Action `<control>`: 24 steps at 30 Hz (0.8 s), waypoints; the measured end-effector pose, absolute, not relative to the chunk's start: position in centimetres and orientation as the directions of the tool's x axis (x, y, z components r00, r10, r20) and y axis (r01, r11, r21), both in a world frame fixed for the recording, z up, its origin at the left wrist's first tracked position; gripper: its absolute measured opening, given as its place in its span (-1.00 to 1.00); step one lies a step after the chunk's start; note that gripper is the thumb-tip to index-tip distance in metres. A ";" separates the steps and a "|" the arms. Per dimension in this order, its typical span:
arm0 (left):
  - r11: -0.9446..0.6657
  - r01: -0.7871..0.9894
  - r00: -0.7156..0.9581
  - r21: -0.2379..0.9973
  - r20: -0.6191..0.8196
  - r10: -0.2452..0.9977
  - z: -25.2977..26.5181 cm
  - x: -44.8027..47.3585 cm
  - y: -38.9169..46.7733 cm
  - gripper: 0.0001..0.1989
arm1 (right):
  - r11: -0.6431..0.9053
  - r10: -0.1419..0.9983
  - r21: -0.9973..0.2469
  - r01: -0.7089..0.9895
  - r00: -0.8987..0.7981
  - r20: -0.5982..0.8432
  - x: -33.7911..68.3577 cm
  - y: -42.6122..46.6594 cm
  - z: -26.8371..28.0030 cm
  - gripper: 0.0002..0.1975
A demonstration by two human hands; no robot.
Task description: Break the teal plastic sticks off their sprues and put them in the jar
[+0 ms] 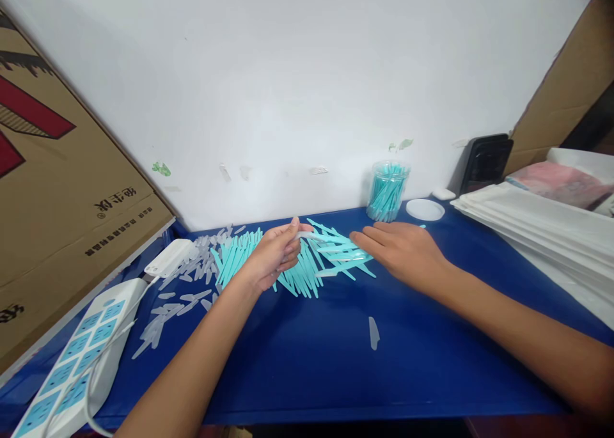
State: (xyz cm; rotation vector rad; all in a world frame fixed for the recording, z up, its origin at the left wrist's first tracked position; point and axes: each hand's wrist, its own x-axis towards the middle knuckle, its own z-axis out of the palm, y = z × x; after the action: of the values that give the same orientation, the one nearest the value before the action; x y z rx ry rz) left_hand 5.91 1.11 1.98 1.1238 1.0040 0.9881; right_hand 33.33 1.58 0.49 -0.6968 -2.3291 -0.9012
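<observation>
My left hand (278, 254) is closed with the thumb on top, pinching a pale translucent blade cover (307, 235) whose end points right. Under and around it lies a heap of slim teal eyebrow razors (238, 254), roughly lined up. More teal razors (341, 249) fan out loosely between my two hands. At their right end, my right hand (403, 245) reaches in palm down, its fingers held together and bent against the razors; what the fingertips grip is hidden. One loose translucent cover (373, 333) lies by itself nearer to me.
Many translucent covers (182, 307) are scattered left, beside a white adapter (171, 258) and a power strip (86, 355) with cables. At the back, a clear jar (387, 192) holds teal razors beside its white lid (425, 210). White sheets (532, 224) are stacked right; a cardboard box (71, 169) stands left.
</observation>
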 end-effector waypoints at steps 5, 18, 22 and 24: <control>0.138 -0.129 0.235 0.982 -0.104 0.966 2.3 5.9 1.1 -0.53 | 0.643 0.260 0.440 0.627 -0.719 0.644 33.4 1.7 0.5 -0.70; 0.053 0.011 0.217 0.999 -0.055 0.975 1.8 6.7 0.6 -0.53 | 0.638 0.229 0.464 0.614 -0.727 0.647 33.2 1.3 0.4 -0.73; 0.035 0.039 0.179 0.999 -0.041 0.983 1.7 6.8 0.7 -0.49 | 0.640 0.233 0.463 0.613 -0.729 0.644 33.2 1.3 0.3 -0.73; 0.031 0.039 0.165 0.999 -0.037 0.986 1.7 6.8 0.7 -0.50 | 0.647 0.238 0.454 0.613 -0.728 0.644 33.2 1.3 0.4 -0.73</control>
State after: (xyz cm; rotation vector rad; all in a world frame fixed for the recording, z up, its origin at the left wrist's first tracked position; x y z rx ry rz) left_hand 6.85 0.69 1.74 1.2844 1.1274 1.0441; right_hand 33.20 1.33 0.37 -0.6610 -2.3240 -0.9158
